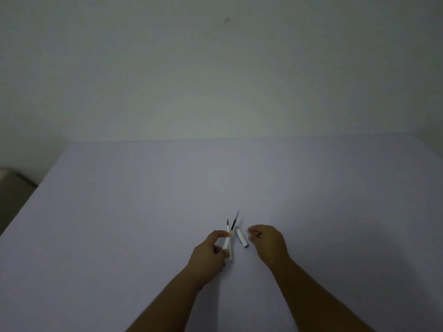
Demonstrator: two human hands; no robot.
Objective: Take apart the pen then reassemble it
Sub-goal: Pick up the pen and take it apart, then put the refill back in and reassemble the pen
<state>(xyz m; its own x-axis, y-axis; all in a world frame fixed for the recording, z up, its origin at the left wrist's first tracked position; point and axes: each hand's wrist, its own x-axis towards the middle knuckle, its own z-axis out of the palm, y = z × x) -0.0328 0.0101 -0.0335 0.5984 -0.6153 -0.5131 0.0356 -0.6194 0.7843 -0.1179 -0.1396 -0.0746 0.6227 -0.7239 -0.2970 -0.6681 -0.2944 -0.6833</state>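
Note:
My left hand (211, 252) pinches a white pen barrel (226, 242) that points up and away, with a thin dark tip sticking out of its top. Crossing just behind it, a slim refill (236, 220) with a dark upper part and a yellowish band lies slanted on the table. A white cap (241, 238) with a silvery end lies on the table between my hands. My right hand (268, 243) hovers right of the cap, its fingertips pinched on a small dark pen piece (250, 232) that I can barely make out.
The work surface is a pale lilac table (143, 212) that meets a plain light wall at the back. Its left edge drops to a dark floor area (14, 195). Both my forearms reach in from the bottom edge.

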